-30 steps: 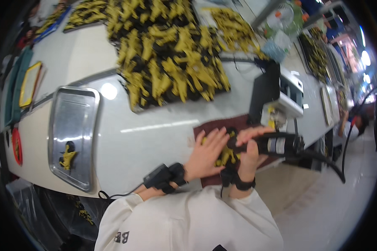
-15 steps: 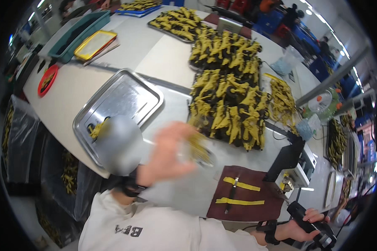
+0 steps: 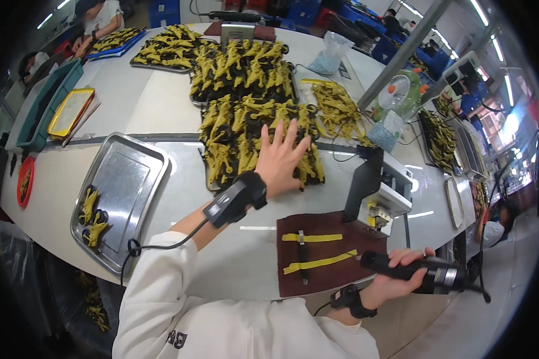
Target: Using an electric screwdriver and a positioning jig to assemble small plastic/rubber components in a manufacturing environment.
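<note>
My left hand (image 3: 279,164) is open, its fingers spread over the near edge of a packed tray of yellow plastic pieces with black round parts (image 3: 236,116). Whether its fingertips touch the pieces is hard to tell. In my right hand (image 3: 401,278) is a black electric screwdriver (image 3: 383,264), lying level with its tip pointing left. Under that tip lies a dark red mat (image 3: 317,284), with two yellow strips (image 3: 317,261) and a black bar across it. On the left, a steel tray (image 3: 126,179) holds two yellow-and-black pieces (image 3: 94,228).
A boxy screw feeder (image 3: 377,197) stands just behind the screwdriver. Loose yellow parts (image 3: 338,107) lie beyond it, near bags of light-blue bits (image 3: 384,133) and a green fan (image 3: 398,93). A teal bin (image 3: 48,107) and red bowl (image 3: 25,182) are at far left. A co-worker (image 3: 102,24) sits beyond.
My left hand has moved from the space beside the steel tray to the packed yellow pieces, fingers spreading. The view has turned right. My right hand still grips the screwdriver, now nearer the mat.
</note>
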Available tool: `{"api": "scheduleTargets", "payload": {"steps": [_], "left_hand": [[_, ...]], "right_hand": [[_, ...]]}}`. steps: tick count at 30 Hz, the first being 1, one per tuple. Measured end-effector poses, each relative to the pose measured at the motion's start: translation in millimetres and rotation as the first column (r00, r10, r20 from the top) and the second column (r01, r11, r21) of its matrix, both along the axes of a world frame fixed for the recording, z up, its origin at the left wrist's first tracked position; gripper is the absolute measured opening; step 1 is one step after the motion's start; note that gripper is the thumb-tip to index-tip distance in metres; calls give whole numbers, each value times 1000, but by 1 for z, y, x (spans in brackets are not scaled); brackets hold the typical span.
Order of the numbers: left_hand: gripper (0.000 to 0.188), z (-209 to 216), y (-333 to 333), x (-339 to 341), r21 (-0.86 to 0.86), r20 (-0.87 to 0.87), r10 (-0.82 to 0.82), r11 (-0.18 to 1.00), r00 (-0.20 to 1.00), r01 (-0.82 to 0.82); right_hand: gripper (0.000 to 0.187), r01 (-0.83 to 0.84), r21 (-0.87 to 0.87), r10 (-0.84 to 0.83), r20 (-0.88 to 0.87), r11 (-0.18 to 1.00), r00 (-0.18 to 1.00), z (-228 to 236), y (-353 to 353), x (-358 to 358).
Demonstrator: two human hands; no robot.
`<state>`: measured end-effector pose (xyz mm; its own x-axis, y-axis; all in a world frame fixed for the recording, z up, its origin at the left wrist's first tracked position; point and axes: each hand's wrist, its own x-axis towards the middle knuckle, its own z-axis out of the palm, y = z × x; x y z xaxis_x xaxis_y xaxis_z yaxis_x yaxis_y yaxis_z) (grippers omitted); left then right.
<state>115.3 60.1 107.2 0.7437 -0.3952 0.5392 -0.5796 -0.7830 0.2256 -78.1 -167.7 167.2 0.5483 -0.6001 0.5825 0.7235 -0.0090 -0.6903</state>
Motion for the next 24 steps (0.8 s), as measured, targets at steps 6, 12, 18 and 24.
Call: {"api": "scheduleTargets", "payload": {"steps": [6, 12, 18, 24], "left_hand": [[52, 31, -27, -73, -757, 412, -167, 485, 896, 439], [68, -71, -53, -156, -157, -496, -369, 929, 786, 336], [85, -59, -37, -169, -50, -575, -330, 927, 748, 371], [78, -80, -52, -164, -64, -494, -378, 914, 783, 401]], "right_hand": [[53, 282, 2, -281, 109, 959, 954, -4, -50, -49], [45, 358, 29, -359, 26, 933, 933, 9, -85, 48], [32, 297, -184, -318, -98, 937, 943, -18, -77, 86], [31, 157, -146, -180, -159, 977, 971, -19, -55, 65]]}}
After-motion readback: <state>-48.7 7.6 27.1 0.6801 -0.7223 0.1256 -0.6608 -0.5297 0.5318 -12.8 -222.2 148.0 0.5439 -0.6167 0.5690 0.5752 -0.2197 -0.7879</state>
